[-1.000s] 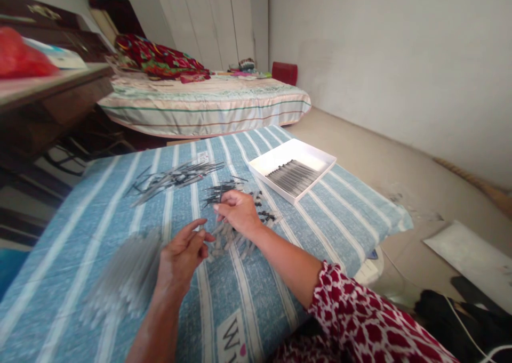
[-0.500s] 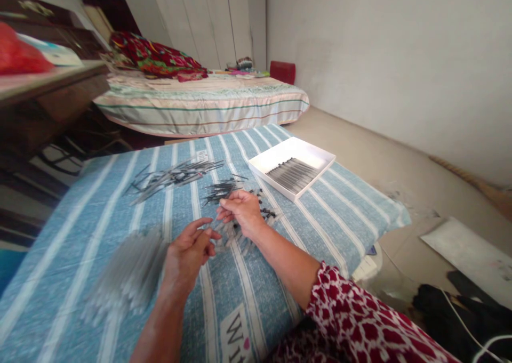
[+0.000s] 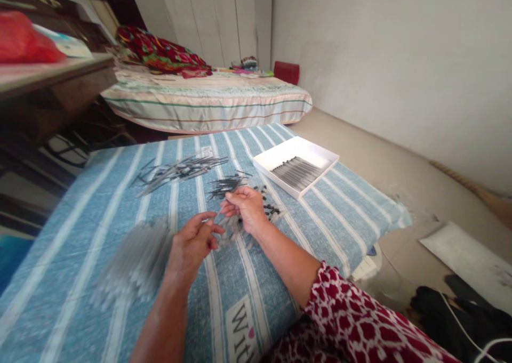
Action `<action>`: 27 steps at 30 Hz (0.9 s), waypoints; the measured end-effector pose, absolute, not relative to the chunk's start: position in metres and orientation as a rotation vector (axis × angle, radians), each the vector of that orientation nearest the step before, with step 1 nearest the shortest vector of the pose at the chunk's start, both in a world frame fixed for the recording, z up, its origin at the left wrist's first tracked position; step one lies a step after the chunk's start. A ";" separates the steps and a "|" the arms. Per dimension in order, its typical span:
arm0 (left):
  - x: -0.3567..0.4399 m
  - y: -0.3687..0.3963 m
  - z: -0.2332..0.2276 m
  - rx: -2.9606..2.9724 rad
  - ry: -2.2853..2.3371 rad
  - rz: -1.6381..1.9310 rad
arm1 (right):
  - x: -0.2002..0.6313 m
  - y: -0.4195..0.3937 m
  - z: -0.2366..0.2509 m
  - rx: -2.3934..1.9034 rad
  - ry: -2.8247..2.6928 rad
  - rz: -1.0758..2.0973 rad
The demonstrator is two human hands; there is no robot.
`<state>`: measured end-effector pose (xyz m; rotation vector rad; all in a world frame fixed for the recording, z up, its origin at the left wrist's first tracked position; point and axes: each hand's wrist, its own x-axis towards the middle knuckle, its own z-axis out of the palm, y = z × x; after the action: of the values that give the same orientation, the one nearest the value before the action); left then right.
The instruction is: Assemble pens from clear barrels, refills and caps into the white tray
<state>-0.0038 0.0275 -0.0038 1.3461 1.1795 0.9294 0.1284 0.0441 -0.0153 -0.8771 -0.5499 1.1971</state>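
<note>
My left hand (image 3: 194, 243) hovers over the blue striped cloth (image 3: 312, 203), its thumb and fingers pinched on a thin pale tube. My right hand (image 3: 247, 208) is just to its right, fingertips pinched together on what looks like a small pen part, too small to make out clearly. Under the right hand lies a heap of small grey and black parts (image 3: 240, 228). A blurred pile of grey tubes (image 3: 136, 261) lies left of my left hand. Beyond the hands lie a small pile of thin dark rods (image 3: 226, 184) and a longer one (image 3: 180, 168).
A white tray (image 3: 276, 155) holding a row of dark rods stands at the far right of the cloth. A striped mattress (image 3: 208, 104) lies behind on the floor. Dark wooden furniture (image 3: 52, 96) is at the left. A white board (image 3: 468, 256) and black cables (image 3: 460, 309) lie on the floor at the right.
My left hand has closed its fingers and moved slightly up towards the right hand. The right hand has lifted a little off the heap. The view has shifted slightly.
</note>
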 end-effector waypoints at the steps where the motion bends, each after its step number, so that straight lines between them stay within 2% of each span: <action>1: -0.004 0.028 -0.004 1.349 1.186 0.923 | 0.128 0.044 -0.015 -0.878 -0.551 1.194; 27: -0.015 0.022 -0.020 1.386 1.124 0.863 | 0.123 0.036 -0.024 -0.867 -0.621 1.147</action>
<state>-0.0152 0.0216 -0.0199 1.3859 1.1241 0.8627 0.1226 0.0362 -0.0239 -0.8665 -0.6214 1.1465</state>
